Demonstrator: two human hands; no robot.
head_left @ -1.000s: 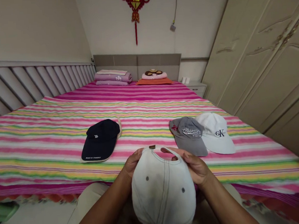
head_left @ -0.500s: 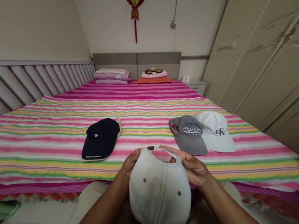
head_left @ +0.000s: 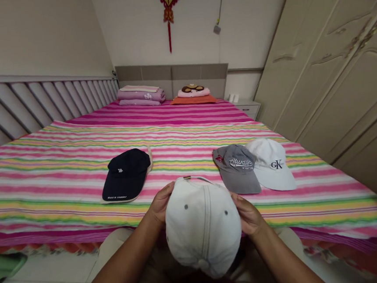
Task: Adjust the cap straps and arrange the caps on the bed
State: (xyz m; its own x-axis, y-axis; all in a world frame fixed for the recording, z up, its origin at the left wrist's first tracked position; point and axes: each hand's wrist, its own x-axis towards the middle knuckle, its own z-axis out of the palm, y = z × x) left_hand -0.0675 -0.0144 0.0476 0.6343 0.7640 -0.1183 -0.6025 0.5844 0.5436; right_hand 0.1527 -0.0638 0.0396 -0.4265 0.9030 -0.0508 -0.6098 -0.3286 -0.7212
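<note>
A pale baseball cap (head_left: 202, 224) is held between my two hands above my lap, its crown toward me and its back strap at the far side. My left hand (head_left: 162, 202) grips the cap's left edge, with the fingertips partly hidden behind it. On the opposite edge my right hand (head_left: 247, 213) has hold of the cap, its fingers mostly out of sight. Beyond, on the bed, lie a navy cap (head_left: 125, 173) to the left and a grey cap (head_left: 239, 168) to the right. A white cap (head_left: 275, 167) lies partly behind the grey one.
A striped sheet (head_left: 62, 170) covers the bed. Folded purple bedding (head_left: 141, 96) and a pink and orange stack (head_left: 193, 98) lie by the headboard (head_left: 198, 72). A slatted rail (head_left: 49, 96) runs along the left, a wardrobe (head_left: 321, 72) along the right.
The pale cap has tipped so its crown top is more in view and its back opening is mostly hidden. My right hand has shifted to the cap's side, its fingers now mostly hidden.
</note>
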